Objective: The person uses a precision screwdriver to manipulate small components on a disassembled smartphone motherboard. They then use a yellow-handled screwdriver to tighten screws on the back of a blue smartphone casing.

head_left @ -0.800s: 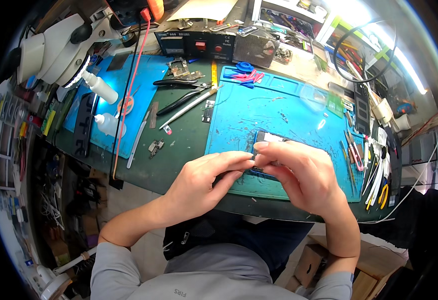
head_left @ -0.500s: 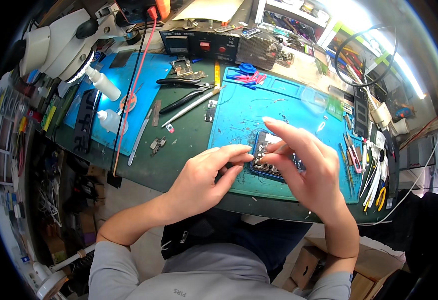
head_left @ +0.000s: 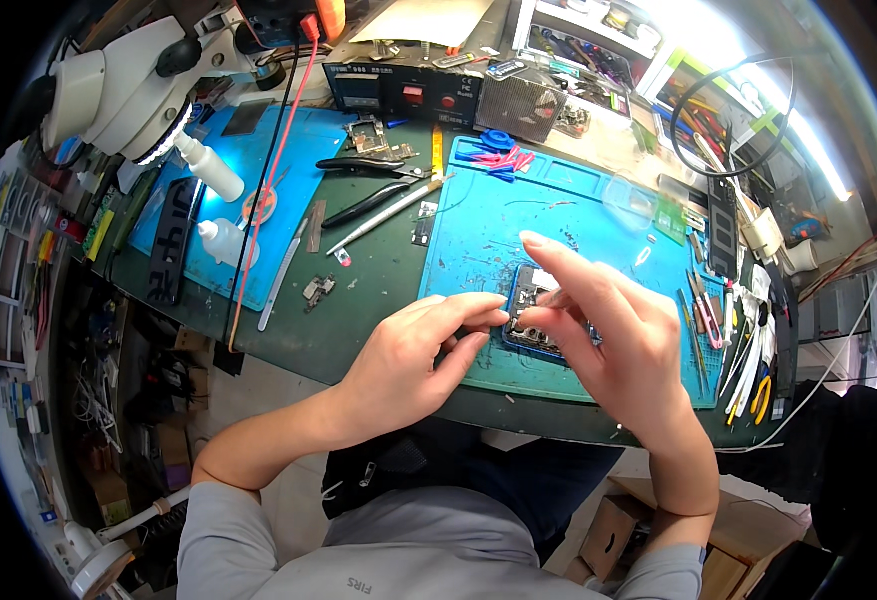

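An opened phone (head_left: pixel 539 338) with a blue frame and exposed inner parts lies on the near part of the large blue mat (head_left: pixel 479 225). My left hand (head_left: pixel 404 365) is at its left edge, fingers loosely bent, thumb apart from the index finger, with nothing visible in them. My right hand (head_left: pixel 614 350) is over the phone, index finger lifted, thumb and other fingers curled round something small that I cannot make out. The fingers hide part of the phone.
A microscope (head_left: pixel 109 90), bottles (head_left: pixel 214 175) and a second blue mat (head_left: pixel 284 190) are at left. Black pliers (head_left: pixel 359 210) and a black powered unit (head_left: pixel 399 95) stand behind. Pink and blue picks (head_left: pixel 499 160) top the mat; several tweezers (head_left: pixel 704 310) lie at right.
My right index finger has lifted upward off the phone, showing more of its inside. My left hand's fingertips have shifted slightly, staying at the phone's left side.
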{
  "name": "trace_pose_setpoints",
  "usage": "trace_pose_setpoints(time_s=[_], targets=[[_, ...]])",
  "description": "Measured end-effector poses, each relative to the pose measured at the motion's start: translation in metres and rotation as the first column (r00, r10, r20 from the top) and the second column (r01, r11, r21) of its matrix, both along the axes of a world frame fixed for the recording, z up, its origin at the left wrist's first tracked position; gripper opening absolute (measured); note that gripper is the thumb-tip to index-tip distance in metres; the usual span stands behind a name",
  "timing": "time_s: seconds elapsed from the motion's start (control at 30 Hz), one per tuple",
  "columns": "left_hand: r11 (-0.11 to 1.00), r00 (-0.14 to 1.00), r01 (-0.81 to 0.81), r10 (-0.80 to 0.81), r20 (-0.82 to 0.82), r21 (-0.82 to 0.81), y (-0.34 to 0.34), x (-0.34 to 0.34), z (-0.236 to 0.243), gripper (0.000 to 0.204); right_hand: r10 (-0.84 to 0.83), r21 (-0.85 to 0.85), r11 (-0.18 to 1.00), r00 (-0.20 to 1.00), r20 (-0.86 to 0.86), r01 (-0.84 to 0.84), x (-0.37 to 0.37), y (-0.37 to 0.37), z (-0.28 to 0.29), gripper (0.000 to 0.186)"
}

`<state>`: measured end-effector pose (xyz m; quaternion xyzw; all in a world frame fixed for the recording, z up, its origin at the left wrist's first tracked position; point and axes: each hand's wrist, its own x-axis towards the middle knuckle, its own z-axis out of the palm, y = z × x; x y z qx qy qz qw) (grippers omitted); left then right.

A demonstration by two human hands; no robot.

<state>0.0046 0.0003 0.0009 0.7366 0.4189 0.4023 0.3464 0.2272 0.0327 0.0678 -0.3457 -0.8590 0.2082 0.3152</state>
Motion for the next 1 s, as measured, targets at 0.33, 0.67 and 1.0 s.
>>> trace_pose_setpoints(time_s=[0.33, 0.67, 1.0], targets=[[0.976, 0.994, 0.016, 0.007, 0.106, -0.216, 0.005, -0.004, 0.012, 0.035, -0.036, 0.004, 0.999, 0.971, -0.235, 0.038, 0.023, 0.022, -0.007, 0.052], [0.966, 0.957, 0.095, -0.023, -0.288, 0.239, 0.123, 0.036, 0.005, 0.015, -0.484, -0.274, 0.875, 0.735, -0.476, 0.398, 0.071, 0.065, -0.029, 0.044], [0.985, 0.838, 0.114, -0.023, -0.545, 0.133, 0.144, 0.067, 0.018, 0.017, -0.487, -0.231, 0.873, 0.724, -0.49, 0.43, 0.071, 0.065, -0.03, 0.042]])
